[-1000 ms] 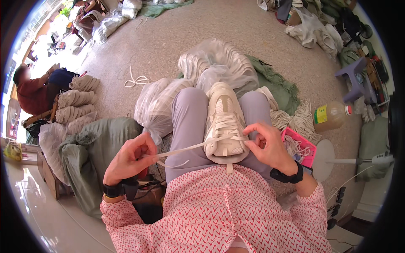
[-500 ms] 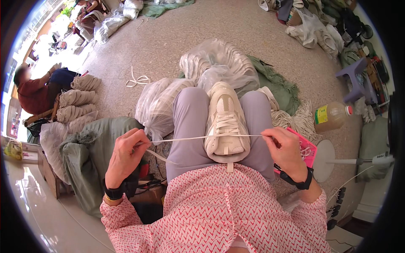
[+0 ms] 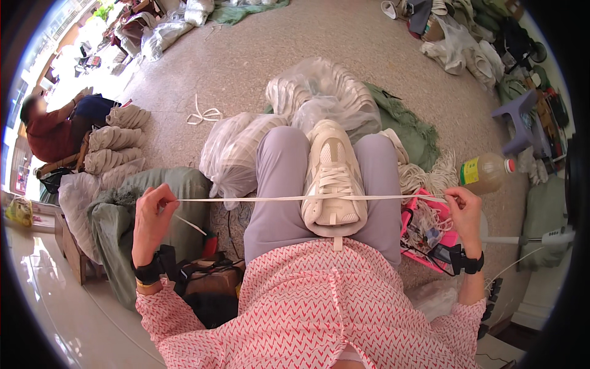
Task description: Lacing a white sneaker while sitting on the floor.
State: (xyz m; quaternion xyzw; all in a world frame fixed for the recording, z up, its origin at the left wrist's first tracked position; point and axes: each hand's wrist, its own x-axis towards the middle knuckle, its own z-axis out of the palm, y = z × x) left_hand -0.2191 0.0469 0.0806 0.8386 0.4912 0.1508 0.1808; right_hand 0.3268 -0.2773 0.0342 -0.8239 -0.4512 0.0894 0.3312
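Note:
A cream sneaker (image 3: 315, 212) rests between my knees, toe pointing away from me, with flat laces criss-crossed over its tongue. A whitish shoelace (image 3: 264, 199) runs taut from side to side across the shoe, just at the near end of the lacing; I cannot tell whether it is knotted there. My left hand (image 3: 152, 221) pinches it out past my left knee, and a loose end hangs below those fingers. Out on the other side, my right hand (image 3: 466, 218) pinches the lace above a pink basket (image 3: 456, 241) of laces and small items.
Clear bags of shoes (image 3: 236, 150) lie beyond my knees on a green sack (image 3: 399, 117). A bundle of laces (image 3: 430, 177) and a jug of cloudy liquid (image 3: 488, 172) stand at right. Left are a grey-green sack (image 3: 117, 215), stacked shoes (image 3: 114, 138) and a seated person (image 3: 52, 135).
Both hands have moved outward, left hand left and right hand right, so the stretched lace is longer. More of the pink basket shows.

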